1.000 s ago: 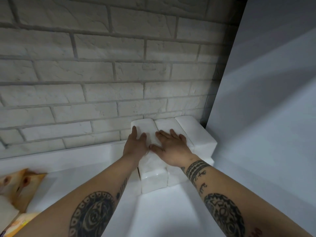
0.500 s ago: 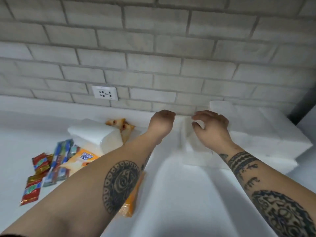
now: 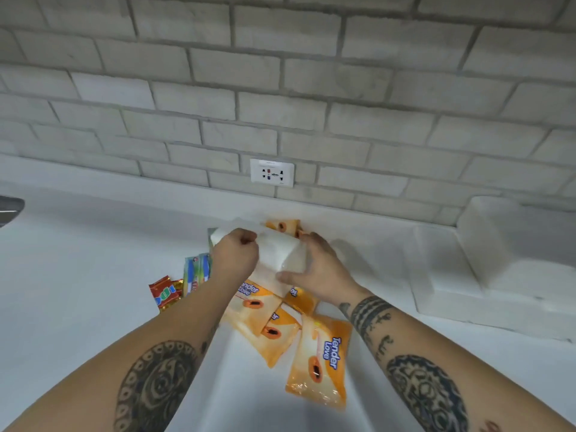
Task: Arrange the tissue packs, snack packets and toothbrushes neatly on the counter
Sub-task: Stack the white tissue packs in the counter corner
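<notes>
Both hands (image 3: 237, 257) (image 3: 314, 272) now off the stack, white tissue pack (image 3: 277, 251) between fingers (image 3: 290, 277).

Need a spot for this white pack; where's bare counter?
Free: the wide counter left of the red snack packets, and the strip between the orange packs and stacked white packs. Crowded under both hands.

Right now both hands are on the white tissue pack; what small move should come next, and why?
Probably lift the white tissue pack and carry it right to the stacked tissue packs by the wall. The left hand and the right hand grip its two ends, and it lies on the scattered orange Tender Love packs.
</notes>
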The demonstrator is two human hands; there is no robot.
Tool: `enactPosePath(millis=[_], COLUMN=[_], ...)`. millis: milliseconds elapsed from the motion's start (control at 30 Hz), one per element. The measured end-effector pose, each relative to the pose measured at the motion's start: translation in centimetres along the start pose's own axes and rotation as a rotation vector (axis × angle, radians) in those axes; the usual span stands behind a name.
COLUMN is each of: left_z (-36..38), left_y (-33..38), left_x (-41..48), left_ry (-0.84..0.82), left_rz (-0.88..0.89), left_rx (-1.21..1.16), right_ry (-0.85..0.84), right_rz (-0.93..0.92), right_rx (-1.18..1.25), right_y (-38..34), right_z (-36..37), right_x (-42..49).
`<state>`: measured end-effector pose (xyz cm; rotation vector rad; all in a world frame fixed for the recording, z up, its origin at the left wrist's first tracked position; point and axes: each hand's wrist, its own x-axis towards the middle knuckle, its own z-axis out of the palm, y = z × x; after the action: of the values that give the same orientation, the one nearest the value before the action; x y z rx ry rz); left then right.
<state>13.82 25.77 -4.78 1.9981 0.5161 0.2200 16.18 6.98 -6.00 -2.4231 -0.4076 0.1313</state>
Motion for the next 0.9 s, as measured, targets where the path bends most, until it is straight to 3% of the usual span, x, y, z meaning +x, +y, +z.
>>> enactPosePath(millis=[133,300,467,667,900], left_z=[-1.8,-3.0,-3.0,0.2,3.8], left_y=[-3.5,-6.3,-3.4,3.2,7.6], left_x=[1.6,3.0,2.6,0.2,-2.2], left_ry=[-0.037,-0.129,-0.319,-0.491,-0.603], left_rz=[-0.079,-0.238,-0.368,-0.306,-0.102], left_rx=[-0.078,-0.208,-0.484,-0.718,-0.718], right_ry=[-0.074,0.127,0.375,0.634,0.628], right_rz=[0.054,0.100,0.073,0.088,0.128], right_rx=[-0.018,-0.025,0.045,0.035,0.273], right_y=[-2.3,-2.8,-3.7,-5.2,-1.7], right_z=[3.6,5.6,5.2,2.2,-3.2], right_x=[1.9,2.4,-0.7,-5.0,-10.7])
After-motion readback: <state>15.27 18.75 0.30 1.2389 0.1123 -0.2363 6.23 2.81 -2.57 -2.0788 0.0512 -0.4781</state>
